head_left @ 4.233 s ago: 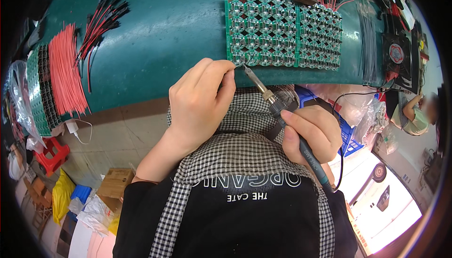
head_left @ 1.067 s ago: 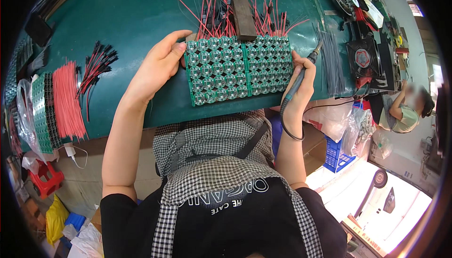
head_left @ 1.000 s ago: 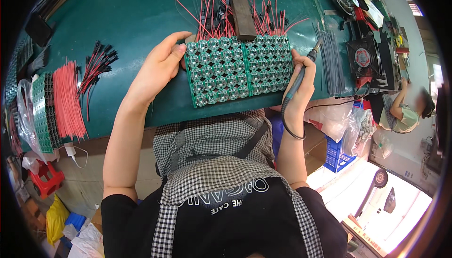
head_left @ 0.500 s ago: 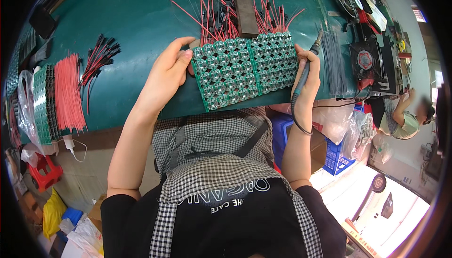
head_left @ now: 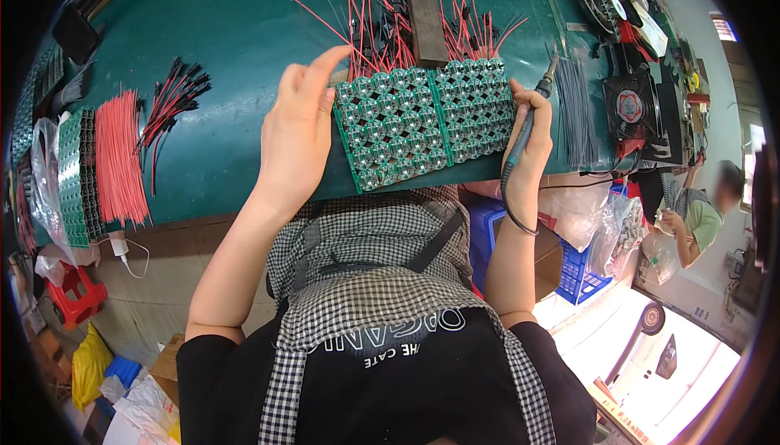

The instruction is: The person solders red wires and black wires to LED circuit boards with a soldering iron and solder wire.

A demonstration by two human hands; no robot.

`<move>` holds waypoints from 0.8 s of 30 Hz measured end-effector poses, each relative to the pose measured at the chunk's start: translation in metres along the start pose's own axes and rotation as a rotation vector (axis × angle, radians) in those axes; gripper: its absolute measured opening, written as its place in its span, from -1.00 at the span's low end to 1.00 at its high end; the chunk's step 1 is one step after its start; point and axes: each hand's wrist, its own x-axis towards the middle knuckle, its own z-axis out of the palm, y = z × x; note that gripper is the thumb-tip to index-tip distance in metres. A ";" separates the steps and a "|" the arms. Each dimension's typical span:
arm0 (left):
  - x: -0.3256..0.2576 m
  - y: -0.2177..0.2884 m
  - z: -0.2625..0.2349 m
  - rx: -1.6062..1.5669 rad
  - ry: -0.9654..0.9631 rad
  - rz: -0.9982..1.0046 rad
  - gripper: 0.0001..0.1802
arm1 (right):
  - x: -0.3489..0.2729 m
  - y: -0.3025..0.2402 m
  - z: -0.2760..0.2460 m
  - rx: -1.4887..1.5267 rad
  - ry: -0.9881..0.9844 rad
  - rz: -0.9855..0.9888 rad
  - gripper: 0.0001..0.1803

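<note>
A panel of small green circuit boards, in two joined sections, lies near the front edge of the bench. At its left edge is my left hand, with index finger stretched toward the wires and thumb close to the panel's corner. My right hand wraps round a soldering iron, its tip pointing up and away, while the fingertips meet the panel's right edge. Red and black wires with black connectors fan out beyond the panel. A dark flat bar lies across them, its near end at the panel.
On the left lie a bundle of red wires, a smaller red-black bunch and more green boards. To the right are grey wires and a small fan. Another person is at far right.
My left hand has loosened from the panel's left edge, its index finger lifting and stretching upward. My right hand stays in place. The other person's arms have moved.
</note>
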 end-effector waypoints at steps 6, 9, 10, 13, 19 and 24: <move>0.006 0.007 -0.004 0.196 -0.090 0.100 -0.41 | 0.001 0.000 0.000 -0.011 0.002 0.011 -0.87; 0.008 0.000 -0.003 0.266 -0.119 0.286 -0.39 | 0.000 0.002 0.000 0.013 -0.004 0.020 -0.86; 0.008 -0.001 -0.003 0.335 -0.139 0.356 -0.35 | 0.000 0.004 0.001 0.019 0.001 0.003 -0.85; 0.010 0.002 -0.007 0.459 -0.192 0.465 -0.32 | 0.000 0.003 0.002 0.020 0.000 -0.004 -0.82; 0.016 0.003 -0.012 0.667 -0.263 0.644 -0.29 | -0.001 0.005 0.001 0.066 -0.014 0.029 -0.81; 0.023 0.003 -0.016 0.759 -0.317 0.760 -0.28 | 0.000 0.001 0.001 -0.025 -0.006 -0.019 -0.84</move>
